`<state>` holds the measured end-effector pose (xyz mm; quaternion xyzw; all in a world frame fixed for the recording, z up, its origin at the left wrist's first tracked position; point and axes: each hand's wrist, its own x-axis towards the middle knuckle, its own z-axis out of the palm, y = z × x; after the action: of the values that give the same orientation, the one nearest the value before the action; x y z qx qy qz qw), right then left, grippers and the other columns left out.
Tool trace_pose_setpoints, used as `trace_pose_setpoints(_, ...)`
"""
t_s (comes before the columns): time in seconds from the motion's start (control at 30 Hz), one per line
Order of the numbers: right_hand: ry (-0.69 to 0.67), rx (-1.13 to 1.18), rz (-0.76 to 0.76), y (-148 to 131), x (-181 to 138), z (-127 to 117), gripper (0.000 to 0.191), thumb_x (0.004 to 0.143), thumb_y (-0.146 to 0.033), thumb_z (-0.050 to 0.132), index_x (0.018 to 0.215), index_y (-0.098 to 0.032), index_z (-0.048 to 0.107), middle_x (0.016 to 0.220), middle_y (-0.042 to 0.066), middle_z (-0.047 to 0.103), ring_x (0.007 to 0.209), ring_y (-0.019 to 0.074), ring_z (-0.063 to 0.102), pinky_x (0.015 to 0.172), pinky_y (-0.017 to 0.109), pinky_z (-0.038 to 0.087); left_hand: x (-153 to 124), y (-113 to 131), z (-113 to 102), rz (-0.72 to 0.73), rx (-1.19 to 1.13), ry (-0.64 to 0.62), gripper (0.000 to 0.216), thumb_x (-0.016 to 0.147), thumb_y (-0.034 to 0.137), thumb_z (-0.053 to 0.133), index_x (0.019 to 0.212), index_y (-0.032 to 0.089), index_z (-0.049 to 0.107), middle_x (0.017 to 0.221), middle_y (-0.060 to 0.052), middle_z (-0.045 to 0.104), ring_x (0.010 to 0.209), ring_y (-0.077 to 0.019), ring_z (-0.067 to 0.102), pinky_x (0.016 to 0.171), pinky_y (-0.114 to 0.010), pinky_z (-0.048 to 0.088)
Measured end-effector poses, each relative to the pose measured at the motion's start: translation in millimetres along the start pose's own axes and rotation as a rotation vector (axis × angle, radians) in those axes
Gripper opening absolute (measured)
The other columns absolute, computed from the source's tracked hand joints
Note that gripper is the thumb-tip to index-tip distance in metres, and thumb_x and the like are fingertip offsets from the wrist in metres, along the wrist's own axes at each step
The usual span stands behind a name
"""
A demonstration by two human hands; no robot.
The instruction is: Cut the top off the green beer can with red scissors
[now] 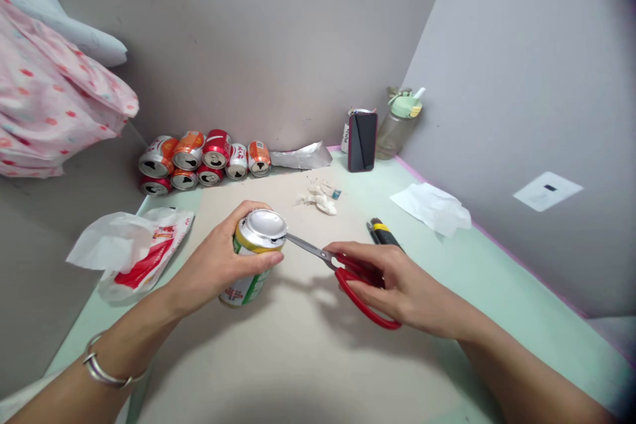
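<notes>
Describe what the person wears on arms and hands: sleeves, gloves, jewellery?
No sleeves in view on either forearm. The left hand and right hand wear no gloves and no visible rings. A silver bangle circles the left wrist.

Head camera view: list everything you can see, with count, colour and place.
can: 1, silver top, green-yellow label, centre
scissors: 1, red handles, tip at can's top
stacked cans: about 8, red and orange, back left
plastic bag: 1, white-red, left
foil sheet: 1, silver, back centre
paper scraps: few, white, back centre
phone: 1, dark, upright at back
bottle: 1, greyish, green lid, back right
tissue: 1, white, right
utility knife: 1, black-yellow, right of centre
cloth: 1, pink patterned, upper left
table: 1, pale green
bracelet: 1, silver, left wrist
left hand: grips can
right hand: holds scissors
</notes>
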<state>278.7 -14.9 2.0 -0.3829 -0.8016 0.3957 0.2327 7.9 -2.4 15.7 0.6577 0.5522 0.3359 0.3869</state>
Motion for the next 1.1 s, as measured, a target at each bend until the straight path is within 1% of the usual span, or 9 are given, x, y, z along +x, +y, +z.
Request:
trace_pose_setpoints(0.13, 0.037, 0.081, -0.008, 5.1, 3.0, 9.4, 0.037, 0.094, -0.018, 0.055, 0.131, -0.021, 0.061, 0.101, 0.003, 0.070, 0.077, 0.0127, 0.062, 0.067, 0.020, 0.050, -0.2, -1.2, -0.2, -0.062, -0.145, -0.015, 0.051, 0.070, 0.045, 0.078, 0.112, 0.027, 0.054, 0.096, -0.002, 0.068, 0.095, -0.0280, 0.067, 0.083, -0.037, 0.049)
trace_pose_setpoints(0.2, 0.053, 0.102, -0.018, 7.0, 4.4, 13.1, 0.039, 0.092, -0.016, 0.055, 0.130, -0.020, 0.061, 0.102, 0.003, 0.070, 0.078, 0.0131, 0.062, 0.069, 0.021, 0.051, -1.1, 0.2, -0.9, -0.088, -0.200, -0.050, 0.052, 0.072, 0.045, 0.078, 0.114, 0.028, 0.052, 0.097, -0.003, 0.069, 0.099, -0.0295, 0.068, 0.087, -0.040, 0.050)
trace_pose_setpoints(0.3, 0.084, 0.082, -0.046, 9.3, 5.7, 17.7, 0.042, 0.089, -0.014, 0.054, 0.130, -0.020, 0.062, 0.109, 0.004, 0.070, 0.083, 0.0146, 0.064, 0.072, 0.022, 0.052, -2.5, 4.0, -2.4, -0.095, -0.253, -0.109, 0.050, 0.076, 0.042, 0.076, 0.116, 0.028, 0.049, 0.103, -0.003, 0.069, 0.103, -0.0290, 0.067, 0.089, -0.040, 0.050)
trace_pose_setpoints(0.43, 0.143, -0.006, -0.119, 14.8, 5.1, 24.0, 0.040, 0.089, -0.016, 0.055, 0.128, -0.019, 0.063, 0.114, 0.008, 0.071, 0.084, 0.0168, 0.065, 0.074, 0.026, 0.053, -3.8, 7.5, -3.1, -0.073, -0.322, -0.147, 0.048, 0.078, 0.042, 0.073, 0.117, 0.027, 0.049, 0.101, -0.004, 0.069, 0.101, -0.0290, 0.067, 0.086, -0.039, 0.052)
trace_pose_setpoints(0.53, 0.189, -0.077, -0.191, 20.1, 4.3, 27.3, 0.042, 0.090, -0.018, 0.056, 0.132, -0.018, 0.059, 0.114, 0.011, 0.071, 0.086, 0.0185, 0.066, 0.075, 0.028, 0.054, -4.5, 8.4, -2.7, -0.082, -0.346, -0.157, 0.049, 0.076, 0.044, 0.073, 0.116, 0.026, 0.051, 0.098, -0.005, 0.070, 0.097, -0.0289, 0.068, 0.084, -0.039, 0.053)
trace_pose_setpoints(0.67, 0.212, -0.126, -0.256, 23.7, 4.2, 28.3, 0.041, 0.092, -0.019, 0.055, 0.133, -0.018, 0.057, 0.112, 0.011, 0.071, 0.087, 0.0185, 0.066, 0.073, 0.028, 0.053, -5.2, 8.2, -1.3, -0.109, -0.403, -0.173, 0.051, 0.075, 0.045, 0.075, 0.116, 0.026, 0.052, 0.095, -0.004, 0.071, 0.095, -0.0279, 0.068, 0.082, -0.038, 0.054)
trace_pose_setpoints(0.93, 0.232, -0.128, -0.270, 23.5, 4.1, 29.8, 0.041, 0.093, -0.020, 0.054, 0.134, -0.020, 0.055, 0.110, 0.010, 0.071, 0.085, 0.0183, 0.066, 0.074, 0.028, 0.053, -5.1, 2.8, 1.8, -0.113, -0.457, -0.177, 0.052, 0.074, 0.045, 0.076, 0.117, 0.027, 0.052, 0.096, -0.005, 0.071, 0.094, -0.0279, 0.069, 0.082, -0.038, 0.055)
trace_pose_setpoints(1.1, 0.227, -0.140, -0.273, 22.1, 4.5, 29.3, 0.040, 0.093, -0.020, 0.053, 0.133, -0.019, 0.055, 0.107, 0.010, 0.071, 0.081, 0.0176, 0.064, 0.071, 0.028, 0.052, -3.6, -0.3, 1.5, -0.096, -0.499, -0.216, 0.051, 0.074, 0.045, 0.077, 0.116, 0.028, 0.053, 0.094, -0.003, 0.071, 0.091, -0.0250, 0.068, 0.078, -0.034, 0.055)
